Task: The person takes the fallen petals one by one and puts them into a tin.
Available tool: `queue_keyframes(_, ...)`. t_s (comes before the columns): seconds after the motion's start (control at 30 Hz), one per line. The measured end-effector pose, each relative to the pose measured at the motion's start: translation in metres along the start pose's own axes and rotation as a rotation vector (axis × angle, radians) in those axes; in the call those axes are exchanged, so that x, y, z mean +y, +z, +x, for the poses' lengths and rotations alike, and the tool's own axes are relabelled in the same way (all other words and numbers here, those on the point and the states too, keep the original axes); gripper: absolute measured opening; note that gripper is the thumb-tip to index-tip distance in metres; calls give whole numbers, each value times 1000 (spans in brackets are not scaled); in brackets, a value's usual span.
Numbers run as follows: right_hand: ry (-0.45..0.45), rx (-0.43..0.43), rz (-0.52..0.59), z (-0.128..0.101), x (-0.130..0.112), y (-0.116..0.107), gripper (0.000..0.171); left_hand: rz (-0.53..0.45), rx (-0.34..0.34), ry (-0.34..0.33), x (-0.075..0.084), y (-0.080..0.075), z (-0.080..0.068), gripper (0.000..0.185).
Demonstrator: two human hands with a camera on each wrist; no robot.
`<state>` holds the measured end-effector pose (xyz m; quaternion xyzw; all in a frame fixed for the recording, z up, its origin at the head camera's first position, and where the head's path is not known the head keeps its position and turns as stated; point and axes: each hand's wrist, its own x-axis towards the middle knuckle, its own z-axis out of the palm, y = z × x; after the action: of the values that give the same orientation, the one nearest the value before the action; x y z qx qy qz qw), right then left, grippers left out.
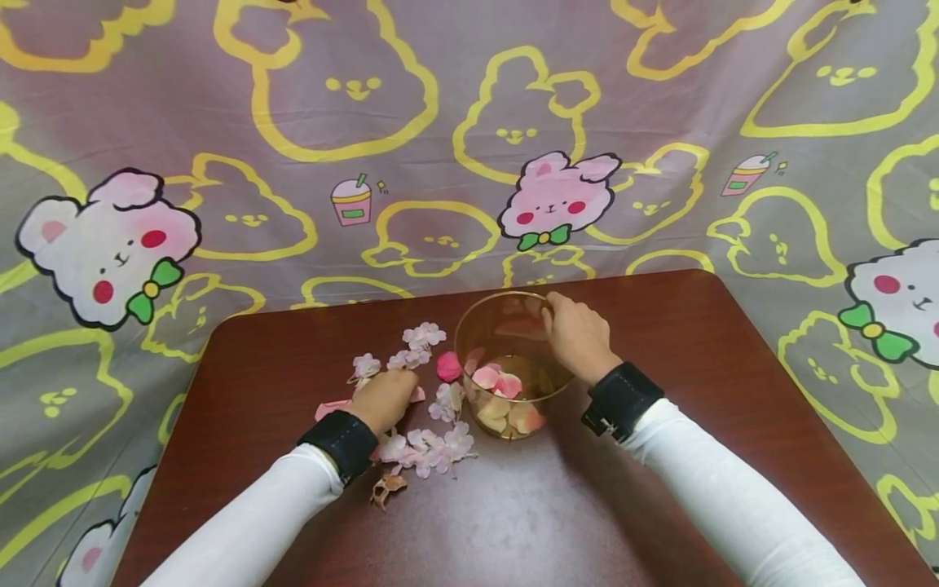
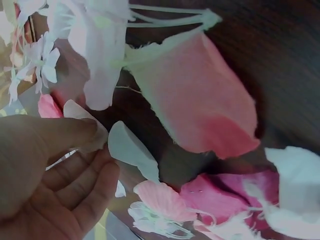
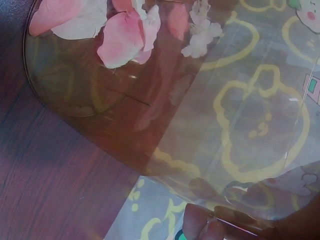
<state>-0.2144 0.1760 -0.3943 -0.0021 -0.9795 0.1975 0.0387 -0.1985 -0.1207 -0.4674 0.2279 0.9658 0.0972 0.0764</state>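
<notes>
My left hand [image 1: 385, 399] is low over loose petals on the left of the table. In the left wrist view its thumb and fingers pinch a whitish petal [image 2: 80, 111]. Near those fingers are another white petal [image 2: 131, 147], a large pink petal [image 2: 200, 100] and a magenta petal [image 2: 215, 195]. My right hand [image 1: 583, 334] grips the rim of a see-through amber bowl [image 1: 557, 387], thumb and fingers on either side of the wall. Several pink and cream petals [image 1: 499, 381] lie inside at the bottom.
Pale pink blossom sprigs [image 1: 429, 450] lie between the left hand and the bowl, with more blossoms [image 1: 424, 334] behind. A bright pink petal [image 1: 448, 367] sits by the bowl. Nearer lies a brown dried piece [image 1: 387, 489]. A patterned cloth [image 1: 433, 171] hangs behind the brown table [image 1: 660, 505].
</notes>
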Motion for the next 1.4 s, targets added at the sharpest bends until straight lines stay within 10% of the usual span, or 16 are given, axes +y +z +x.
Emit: queue_keyframes(1.4,0,-1,-3,0,-2,-2,18,-245,358,7,21,-62,6,11)
